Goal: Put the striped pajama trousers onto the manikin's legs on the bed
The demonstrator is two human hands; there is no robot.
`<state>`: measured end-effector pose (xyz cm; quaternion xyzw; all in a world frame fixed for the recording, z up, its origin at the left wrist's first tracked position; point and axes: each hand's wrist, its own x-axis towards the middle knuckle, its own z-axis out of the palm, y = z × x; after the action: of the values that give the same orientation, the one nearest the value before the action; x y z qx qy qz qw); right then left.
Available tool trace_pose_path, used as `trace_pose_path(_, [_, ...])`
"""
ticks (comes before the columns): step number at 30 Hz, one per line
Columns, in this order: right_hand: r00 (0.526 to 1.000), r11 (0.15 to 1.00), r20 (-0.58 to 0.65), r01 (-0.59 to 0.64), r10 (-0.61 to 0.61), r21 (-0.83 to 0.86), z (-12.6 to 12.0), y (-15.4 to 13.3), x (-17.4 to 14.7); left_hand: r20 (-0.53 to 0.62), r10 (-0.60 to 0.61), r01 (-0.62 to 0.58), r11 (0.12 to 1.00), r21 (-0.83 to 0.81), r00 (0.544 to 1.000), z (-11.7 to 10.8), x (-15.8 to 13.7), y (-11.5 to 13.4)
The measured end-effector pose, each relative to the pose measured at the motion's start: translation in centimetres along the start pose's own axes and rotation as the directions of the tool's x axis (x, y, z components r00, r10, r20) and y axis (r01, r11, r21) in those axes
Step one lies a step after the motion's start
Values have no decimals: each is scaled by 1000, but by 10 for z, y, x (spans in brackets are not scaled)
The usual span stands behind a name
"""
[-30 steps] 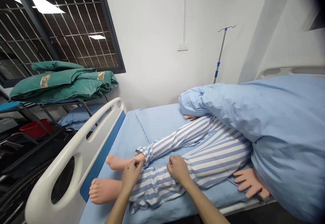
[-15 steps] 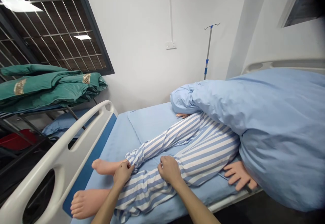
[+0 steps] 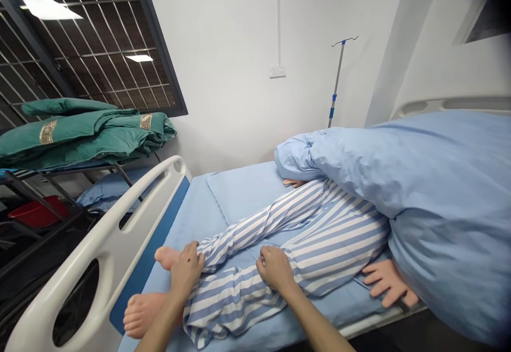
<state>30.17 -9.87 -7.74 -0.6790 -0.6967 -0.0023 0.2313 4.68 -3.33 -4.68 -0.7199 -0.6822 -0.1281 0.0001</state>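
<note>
A manikin in blue-and-white striped trousers [image 3: 339, 235] lies on the bed, legs stretched to the left. My left hand [image 3: 187, 269] is bent over the far ankle, its fingers closed at the trouser cuff; the fingertips are partly hidden. Just left of it shows the far foot [image 3: 164, 256], and below that the bare near foot [image 3: 142, 314]. Around the middle of the near leg, my right hand [image 3: 275, 268] rests against the trousers with loosely curled fingers and nothing visible in them. A blue quilt [image 3: 407, 171] covers the upper body. One manikin hand [image 3: 388, 283] sticks out beneath it.
The white footboard [image 3: 104, 245] rises at the left. Beyond it, green folded bedding [image 3: 91, 133] lies on a rack, with a red basin [image 3: 38, 211] below. Behind the bed stand an IV pole [image 3: 336, 83] and a wall with a socket [image 3: 277, 71].
My left hand has gone from pinching the far cuff to lying over the ankle, knuckles up. My right hand stays by the near leg. The whole view has shifted slightly.
</note>
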Motion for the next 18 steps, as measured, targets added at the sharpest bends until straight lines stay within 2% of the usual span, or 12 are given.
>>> trace_pose_path(3, [1000, 1000, 5, 11, -11, -5, 0, 0, 0, -84, 165, -171, 982, -74, 983, 8, 14, 16])
trace_pose_path(7, [1000, 999, 6, 16, -16, -29, 0, 0, 0, 2, 101, -99, 980, -171, 995, 24, 33, 36])
trace_pose_path(10, [1000, 999, 8, 27, -27, -40, 1, -1, 1, 93, 29, -13, 985, -169, 995, 34, 39, 41])
trace_pose_path(15, [1000, 999, -4, 29, -29, -42, 4, 0, 1, 191, 134, -120, 989, -84, 972, 39, 36, 35])
trace_pose_path(18, [1000, 999, 2, 25, -24, -37, 4, 0, 0, 225, 121, -103, 991, -91, 967, 36, 34, 34])
